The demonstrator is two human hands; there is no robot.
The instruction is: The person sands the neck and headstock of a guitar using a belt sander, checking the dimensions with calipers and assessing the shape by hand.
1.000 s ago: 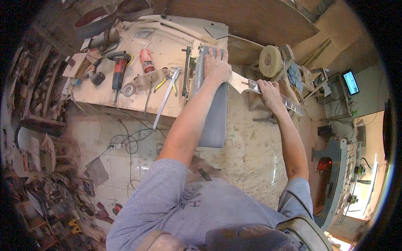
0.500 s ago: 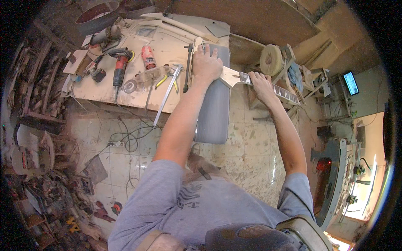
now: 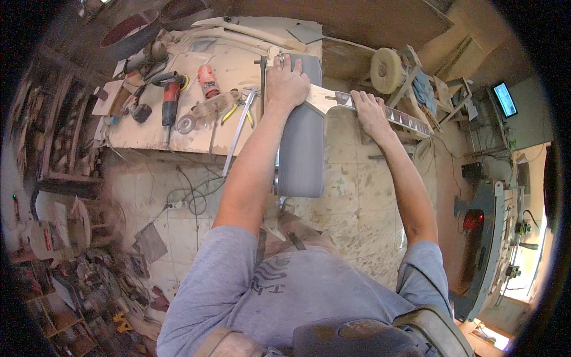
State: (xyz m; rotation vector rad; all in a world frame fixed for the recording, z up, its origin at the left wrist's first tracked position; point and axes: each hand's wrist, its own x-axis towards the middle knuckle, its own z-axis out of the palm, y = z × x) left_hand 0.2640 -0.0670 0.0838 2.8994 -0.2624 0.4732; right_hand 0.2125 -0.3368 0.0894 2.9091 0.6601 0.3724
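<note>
A pale wooden guitar neck [image 3: 321,100] lies across the grey belt of a belt sander [image 3: 301,157], its dark fretted fingerboard [image 3: 407,121] facing up and reaching out to the right. My left hand [image 3: 288,85] rests flat on the wide headstock end over the belt, fingers stretched and slightly apart, hiding much of the wood beneath. Farther along, beyond the belt's right side, my right hand [image 3: 372,113] is closed around the neck, its fingers over the fingerboard. The underside of the neck, where it meets the belt, is hidden.
Left of the sander, a dusty workbench [image 3: 143,134] carries an angle grinder [image 3: 171,98], a red tool [image 3: 208,82], yellow-handled pliers [image 3: 230,114] and a metal caliper [image 3: 239,134]. Cables [image 3: 193,193] trail over the tiled floor. A round pale wheel [image 3: 386,70] stands at the right.
The view has shifted slightly. Both hands keep their places on the guitar neck, which still lies across the sander belt, with little visible movement relative to it.
</note>
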